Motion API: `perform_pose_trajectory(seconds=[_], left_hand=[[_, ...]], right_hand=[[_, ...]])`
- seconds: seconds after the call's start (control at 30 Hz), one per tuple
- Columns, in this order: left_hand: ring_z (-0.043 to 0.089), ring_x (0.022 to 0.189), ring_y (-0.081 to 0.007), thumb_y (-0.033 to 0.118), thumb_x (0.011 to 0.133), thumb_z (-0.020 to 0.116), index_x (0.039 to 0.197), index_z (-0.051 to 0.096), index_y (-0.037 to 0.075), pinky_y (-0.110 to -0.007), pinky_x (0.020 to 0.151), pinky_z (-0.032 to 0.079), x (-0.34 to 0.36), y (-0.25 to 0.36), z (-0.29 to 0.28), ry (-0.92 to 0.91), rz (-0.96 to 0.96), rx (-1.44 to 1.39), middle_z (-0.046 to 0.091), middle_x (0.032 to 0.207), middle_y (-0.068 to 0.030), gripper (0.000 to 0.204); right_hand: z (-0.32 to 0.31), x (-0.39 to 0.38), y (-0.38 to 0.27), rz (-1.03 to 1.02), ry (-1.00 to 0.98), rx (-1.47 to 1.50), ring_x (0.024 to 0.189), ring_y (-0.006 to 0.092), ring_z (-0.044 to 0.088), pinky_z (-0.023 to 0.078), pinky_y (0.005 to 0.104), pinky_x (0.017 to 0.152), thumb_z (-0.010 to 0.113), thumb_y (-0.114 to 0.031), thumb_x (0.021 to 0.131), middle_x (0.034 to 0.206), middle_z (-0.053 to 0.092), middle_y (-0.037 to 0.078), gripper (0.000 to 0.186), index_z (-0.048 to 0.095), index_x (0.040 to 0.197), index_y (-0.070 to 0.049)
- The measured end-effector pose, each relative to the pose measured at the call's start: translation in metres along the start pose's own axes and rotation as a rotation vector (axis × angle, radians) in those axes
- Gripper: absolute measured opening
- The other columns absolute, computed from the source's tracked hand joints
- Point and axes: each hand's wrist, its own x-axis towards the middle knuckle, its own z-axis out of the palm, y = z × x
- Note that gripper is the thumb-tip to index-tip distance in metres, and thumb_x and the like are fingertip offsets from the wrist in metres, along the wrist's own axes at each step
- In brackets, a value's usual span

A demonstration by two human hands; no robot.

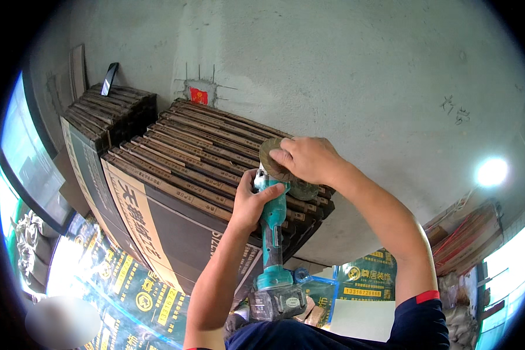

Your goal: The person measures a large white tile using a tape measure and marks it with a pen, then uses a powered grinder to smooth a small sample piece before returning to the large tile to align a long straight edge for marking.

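Observation:
My left hand (252, 199) grips a teal and black cordless angle grinder (272, 238) near its head, with the battery (277, 304) at the lower end. My right hand (309, 158) pinches a thin brownish disc (269, 149) at the grinder's head, its thumb lying on the disc's face. Another round greyish piece (303, 190) shows partly behind that hand, too hidden to identify. Behind the tool stand tightly packed flat cartons (175, 157), their top edges turned up.
A smaller carton stack (102, 111) at back left bears an upright phone (109, 79) against the grey wall (356, 70). Printed green protective sheeting (363, 271) covers the floor. Long boards (461, 239) and sacks (458, 309) lie at right. A bright lamp (492, 171) glows there.

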Motion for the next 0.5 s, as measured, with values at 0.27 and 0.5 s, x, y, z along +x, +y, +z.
perform_pose_trajectory(seconds=[0.27, 0.5], left_hand=[[0.065, 0.083, -0.0194, 0.021, 0.079, 0.083, 0.127, 0.047, -0.003, -0.034, 0.07, 0.057, 0.003, -0.009, -0.002, -0.011, 0.019, -0.009, 0.06, 0.1, -0.0117, 0.065], [0.064, 0.09, -0.0225, 0.019, 0.078, 0.083, 0.136, 0.045, -0.002, -0.034, 0.076, 0.057, 0.0, -0.001, -0.004, -0.03, -0.007, -0.101, 0.061, 0.106, -0.0141, 0.072]], right_hand=[[0.022, -0.001, 0.02, -0.334, 0.295, -0.048, 0.09, 0.0376, 0.066, 0.054, 0.0478, 0.077, 0.046, -0.041, 0.103, 0.094, 0.065, 0.015, 0.039, 0.06, 0.1, -0.004], [0.028, 0.001, -0.007, 0.018, 0.182, -0.098, 0.086, 0.0372, 0.069, 0.056, 0.0491, 0.073, 0.046, -0.042, 0.101, 0.093, 0.068, 0.017, 0.041, 0.062, 0.096, -0.005]])
